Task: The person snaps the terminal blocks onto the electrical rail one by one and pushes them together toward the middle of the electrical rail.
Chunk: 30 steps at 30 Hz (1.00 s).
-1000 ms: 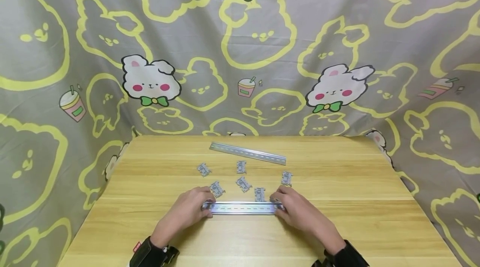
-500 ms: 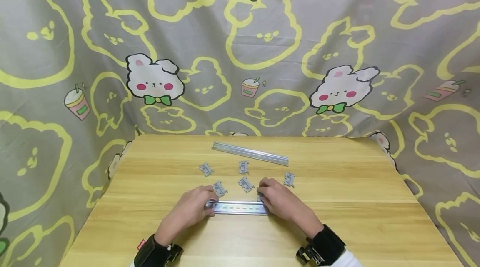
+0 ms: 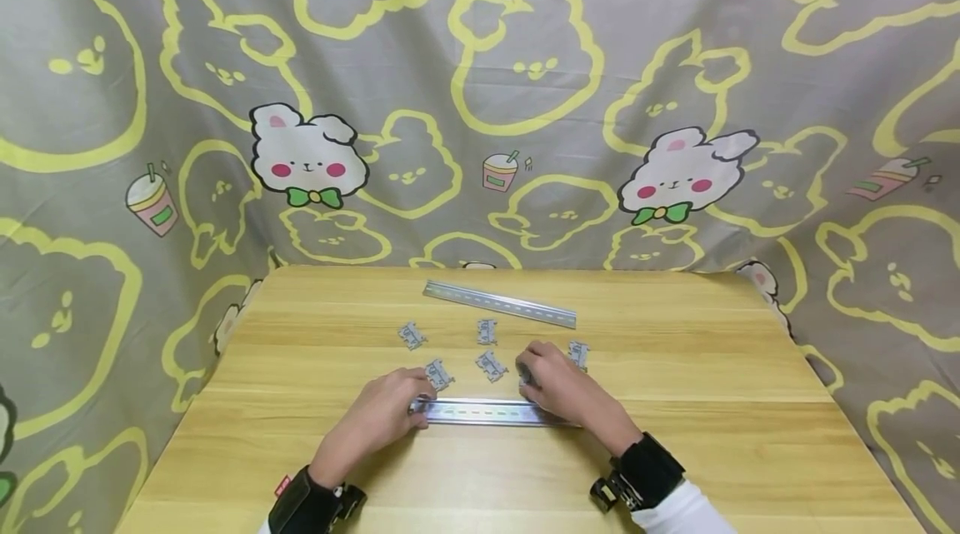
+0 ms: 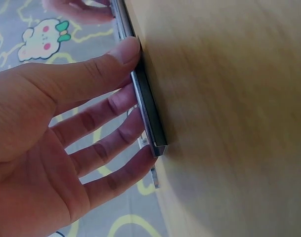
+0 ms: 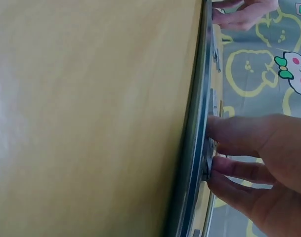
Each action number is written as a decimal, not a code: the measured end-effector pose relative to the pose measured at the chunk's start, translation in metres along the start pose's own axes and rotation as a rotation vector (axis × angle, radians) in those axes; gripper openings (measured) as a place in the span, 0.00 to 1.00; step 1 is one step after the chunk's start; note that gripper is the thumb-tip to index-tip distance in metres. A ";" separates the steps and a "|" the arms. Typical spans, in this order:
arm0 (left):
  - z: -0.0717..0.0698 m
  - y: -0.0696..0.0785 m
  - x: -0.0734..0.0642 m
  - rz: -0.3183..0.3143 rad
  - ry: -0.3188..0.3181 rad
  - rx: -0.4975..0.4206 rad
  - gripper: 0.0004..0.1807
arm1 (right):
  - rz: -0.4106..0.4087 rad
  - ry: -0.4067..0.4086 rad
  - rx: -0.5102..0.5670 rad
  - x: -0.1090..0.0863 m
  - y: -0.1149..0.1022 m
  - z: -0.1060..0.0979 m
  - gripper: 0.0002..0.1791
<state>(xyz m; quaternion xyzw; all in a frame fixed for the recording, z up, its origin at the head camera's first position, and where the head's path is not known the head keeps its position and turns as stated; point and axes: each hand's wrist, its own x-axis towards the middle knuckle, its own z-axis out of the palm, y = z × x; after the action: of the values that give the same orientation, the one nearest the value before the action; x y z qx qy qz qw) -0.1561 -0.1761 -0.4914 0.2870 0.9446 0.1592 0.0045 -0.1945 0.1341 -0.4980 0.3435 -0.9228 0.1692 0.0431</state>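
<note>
A slotted metal DIN rail [image 3: 480, 411] lies crosswise on the table in front of me. At its left end my left hand [image 3: 390, 409] grips it, thumb [image 4: 125, 52] on the near edge and fingers on the far side. My right hand [image 3: 558, 384] is just behind the rail's right part and pinches a grey terminal block [image 5: 207, 165], mostly covered by the fingers. More grey terminal blocks lie beyond the rail: one [image 3: 438, 374] close to my left fingertips, one [image 3: 491, 366] in the middle and one [image 3: 578, 353] behind my right hand.
A second slotted DIN rail [image 3: 498, 304] lies at a slant near the back of the wooden table [image 3: 315, 301]. Two other terminal blocks lie before it, one at the left [image 3: 412, 336] and one in the middle [image 3: 487, 331]. A patterned curtain [image 3: 420, 84] hangs around the table.
My right hand has left the rail's right end, moved left and a little farther back, and taken hold of the nearest terminal block. My left hand still holds the rail's left end.
</note>
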 end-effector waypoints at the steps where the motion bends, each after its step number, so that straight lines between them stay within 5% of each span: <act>1: 0.000 0.000 0.000 0.000 0.000 -0.002 0.17 | 0.005 0.000 0.008 0.000 0.001 -0.001 0.19; 10: -0.002 0.000 -0.002 -0.018 0.004 -0.030 0.19 | 0.120 -0.007 0.134 -0.020 0.011 -0.027 0.28; 20: -0.005 -0.001 -0.003 -0.017 -0.013 -0.041 0.17 | 0.096 0.022 0.342 -0.060 0.031 -0.041 0.28; 30: -0.004 -0.004 -0.003 -0.004 -0.001 -0.035 0.16 | 0.085 0.043 0.392 -0.090 0.044 -0.039 0.26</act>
<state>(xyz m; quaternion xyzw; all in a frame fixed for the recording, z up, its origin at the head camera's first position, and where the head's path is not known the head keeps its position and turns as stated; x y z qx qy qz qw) -0.1566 -0.1819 -0.4895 0.2850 0.9423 0.1755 0.0104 -0.1558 0.2341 -0.4909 0.3023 -0.8848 0.3545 -0.0120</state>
